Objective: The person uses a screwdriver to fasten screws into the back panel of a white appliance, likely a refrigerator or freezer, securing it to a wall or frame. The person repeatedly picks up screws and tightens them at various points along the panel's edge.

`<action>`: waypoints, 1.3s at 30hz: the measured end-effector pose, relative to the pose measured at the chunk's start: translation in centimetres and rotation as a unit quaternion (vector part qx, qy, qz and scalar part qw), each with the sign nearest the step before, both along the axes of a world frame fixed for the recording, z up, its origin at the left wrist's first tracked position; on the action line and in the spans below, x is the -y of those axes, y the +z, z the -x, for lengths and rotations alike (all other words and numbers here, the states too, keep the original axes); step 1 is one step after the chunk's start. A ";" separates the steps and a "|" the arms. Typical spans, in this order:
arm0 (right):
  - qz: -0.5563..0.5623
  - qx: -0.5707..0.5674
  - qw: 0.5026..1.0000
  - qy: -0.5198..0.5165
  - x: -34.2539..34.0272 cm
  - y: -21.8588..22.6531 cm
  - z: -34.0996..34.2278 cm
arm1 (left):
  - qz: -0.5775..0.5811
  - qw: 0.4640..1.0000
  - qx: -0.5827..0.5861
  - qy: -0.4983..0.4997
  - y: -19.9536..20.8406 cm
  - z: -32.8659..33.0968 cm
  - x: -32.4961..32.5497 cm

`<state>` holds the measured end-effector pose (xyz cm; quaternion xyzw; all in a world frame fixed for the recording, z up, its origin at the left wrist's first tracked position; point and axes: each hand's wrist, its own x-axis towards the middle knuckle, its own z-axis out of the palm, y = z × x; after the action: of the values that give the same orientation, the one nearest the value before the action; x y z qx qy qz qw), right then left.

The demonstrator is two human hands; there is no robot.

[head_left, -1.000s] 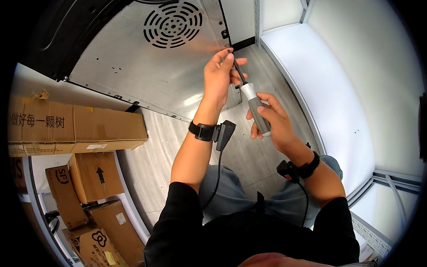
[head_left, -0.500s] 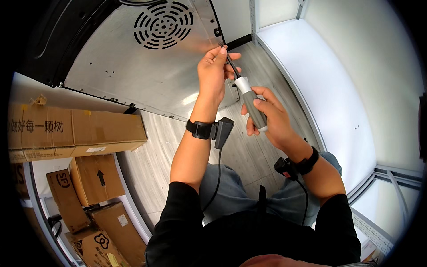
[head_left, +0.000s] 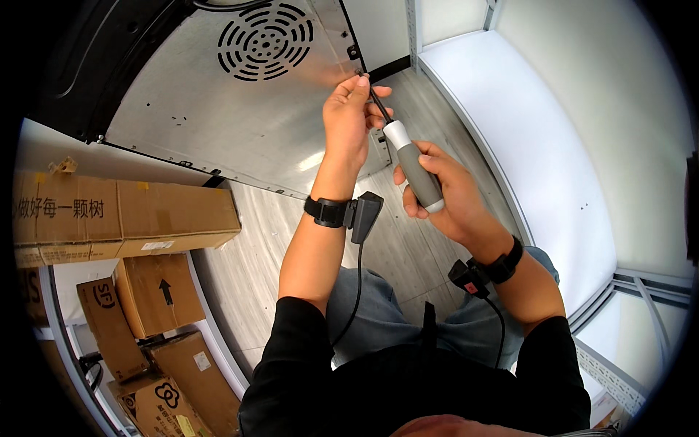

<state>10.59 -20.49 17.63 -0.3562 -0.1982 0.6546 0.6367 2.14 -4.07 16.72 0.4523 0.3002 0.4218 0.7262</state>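
A screwdriver [head_left: 416,173] with a grey handle and white collar slants up to the right edge of a metal panel [head_left: 240,120]. My right hand [head_left: 451,191] is closed round its handle. Near the tip, my left hand [head_left: 348,120] pinches with thumb and forefinger beside the shaft, its other fingers spread out behind. A small screw [head_left: 360,72] shows at the panel's edge, right where the tip points. Round vent slots [head_left: 266,44] are cut into the panel's upper part. Whether the left fingers grip the shaft or the screw is partly hidden.
Cardboard boxes [head_left: 175,218] stand at the left, with several more boxes [head_left: 160,288] on a shelf below. A white shelf [head_left: 524,138] curves along the right side. Black wrist straps [head_left: 328,211] with cables trail from both my arms. Grey wood-look floor [head_left: 255,240] lies beneath.
My right hand's fingers and thumb have shifted on the screwdriver handle, and the handle has turned a little. The left hand and tip stay almost in place at the panel edge.
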 end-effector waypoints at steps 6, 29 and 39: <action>0.016 0.090 0.995 -0.031 0.0 0.9 0.9 | 0.014 1.000 0.018 -0.016 0.2 0.2 0.0; 0.046 0.072 0.995 0.049 -1.6 -1.6 0.8 | -0.055 0.995 -0.077 -0.004 0.3 0.8 0.0; 0.029 0.211 0.971 0.106 -1.5 -2.5 -0.7 | -0.052 0.995 -0.086 -0.009 0.7 0.8 0.1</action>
<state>11.25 -18.98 15.10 -0.4813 -0.3456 0.6336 0.4974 1.30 -4.19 17.43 0.5267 0.3352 0.3900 0.6769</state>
